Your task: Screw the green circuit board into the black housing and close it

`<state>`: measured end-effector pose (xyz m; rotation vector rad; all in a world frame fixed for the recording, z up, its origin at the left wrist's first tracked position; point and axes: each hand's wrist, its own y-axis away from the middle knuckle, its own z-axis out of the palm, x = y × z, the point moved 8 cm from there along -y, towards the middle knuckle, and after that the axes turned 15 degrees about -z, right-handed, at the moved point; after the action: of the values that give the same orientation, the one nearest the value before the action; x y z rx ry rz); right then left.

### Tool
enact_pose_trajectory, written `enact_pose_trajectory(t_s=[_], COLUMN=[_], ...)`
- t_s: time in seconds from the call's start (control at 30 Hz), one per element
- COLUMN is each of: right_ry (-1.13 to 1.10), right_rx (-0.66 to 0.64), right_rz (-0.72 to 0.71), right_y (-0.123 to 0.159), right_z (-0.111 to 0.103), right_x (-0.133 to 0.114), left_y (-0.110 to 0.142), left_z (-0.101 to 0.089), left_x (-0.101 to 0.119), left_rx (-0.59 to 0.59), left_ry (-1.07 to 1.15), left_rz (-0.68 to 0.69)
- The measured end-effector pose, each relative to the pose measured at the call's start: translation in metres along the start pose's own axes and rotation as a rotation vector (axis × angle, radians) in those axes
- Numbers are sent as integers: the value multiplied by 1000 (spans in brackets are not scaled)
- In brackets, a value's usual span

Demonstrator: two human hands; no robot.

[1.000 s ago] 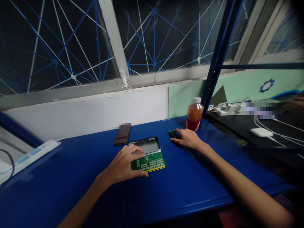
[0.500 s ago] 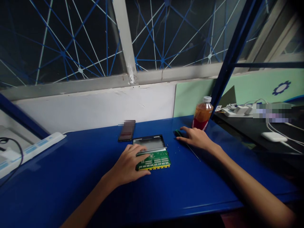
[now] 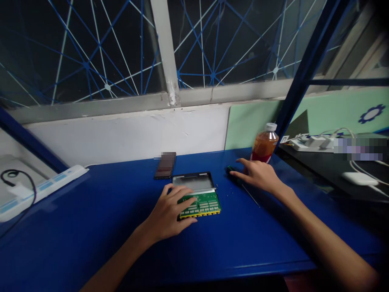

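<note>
The board [image 3: 208, 202], green with a yellow near edge, lies on the bench [image 3: 231, 243] just this side of a dark-rimmed case [image 3: 196, 181], a pale strip [image 3: 208, 190] running between the two. The left hand [image 3: 170, 213] is over the board's left end: its fingers are spread across the top, the thumb along the near edge. Whether they actually grip it, I cannot tell.

The right hand [image 3: 261, 175] is at the screwdriver [image 3: 251, 196], which lies slantwise to the right of the board — dark green handle at the far end, thin shaft pointing toward the near right. The thumb and forefinger are parted by the handle, not closed around it; the other fingers are hidden.

A few tiny specks [image 3: 230, 192] lie between board and screwdriver. Behind the right hand, a capped bottle [image 3: 265, 144] of amber drink stands upright, partly covered by it. A phone [image 3: 165, 166] lies beyond the case, to its left — and a white power strip [image 3: 45, 188] is at far left.
</note>
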<state>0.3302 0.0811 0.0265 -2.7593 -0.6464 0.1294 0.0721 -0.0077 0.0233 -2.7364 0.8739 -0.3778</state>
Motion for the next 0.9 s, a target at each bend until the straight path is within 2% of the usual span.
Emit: enact_pose_trajectory(t_s=[0.07, 0.13, 0.23, 0.33, 0.53, 0.67, 0.9], right_ry=[-38, -168, -364, -381, -330, -312, -305], right_rx=[125, 191, 127, 9, -71, -110, -113], right_rz=[-21, -109, -301, -441, -466, -492, -503], right_y=[0, 0, 2, 6, 7, 8, 9], right_z=[-15, -24, -22, -13, -1, 2, 7], right_x=[-11, -30, -70, -100, -107, -109, -114], left_y=[2, 6, 15, 25, 25, 22, 21], left_z=[-8, -14, -16, -13, -7, -6, -1], left_x=[-6, -17, -34, -45, -48, -50, -53], left_rx=[36, 53, 33, 16, -31, -22, -32], left_ry=[11, 15, 4, -13, -22, -3, 79], left_rz=[-25, -64, -127, -170, -201, -248, -308])
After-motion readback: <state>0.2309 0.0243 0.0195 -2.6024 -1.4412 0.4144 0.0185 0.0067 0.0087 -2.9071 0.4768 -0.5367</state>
